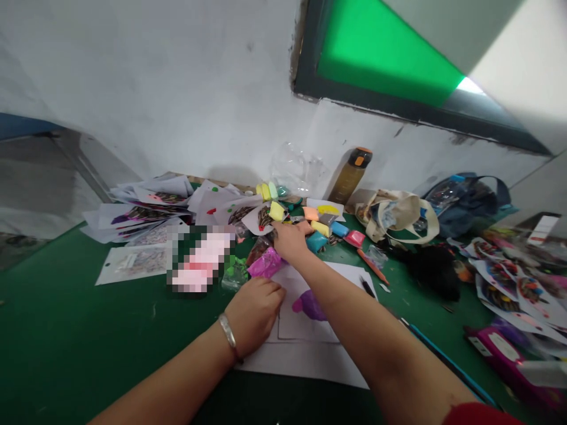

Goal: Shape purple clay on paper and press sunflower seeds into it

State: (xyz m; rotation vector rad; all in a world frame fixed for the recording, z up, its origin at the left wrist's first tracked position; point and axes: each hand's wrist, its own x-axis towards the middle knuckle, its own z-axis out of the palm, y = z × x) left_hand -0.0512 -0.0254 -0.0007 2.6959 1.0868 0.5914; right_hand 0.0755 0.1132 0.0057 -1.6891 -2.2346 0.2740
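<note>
My left hand [257, 307], a silver bracelet at its wrist, rests with curled fingers on the left edge of a white sheet [310, 360]; whatever it may hold is hidden. On that sheet is a flat purple shape [312, 306] with a pink end, partly covered by my right forearm. My right hand [290, 239] reaches past it into a pile of small coloured clay packets, fingers apart, seemingly holding nothing. Near its fingers lie a yellow packet [277, 211], a pale yellow packet [319, 228] and a teal packet [316, 242]. A magenta wrapper [264, 264] lies between my hands.
Stacked printed sheets [146, 206] lie at left on the green table [146, 330]. A brown bottle [349, 176] stands by the wall, beside a cream cloth bag [398, 215]. An orange stick-like tool [372, 267] and a black pen [367, 287] lie right of my forearm.
</note>
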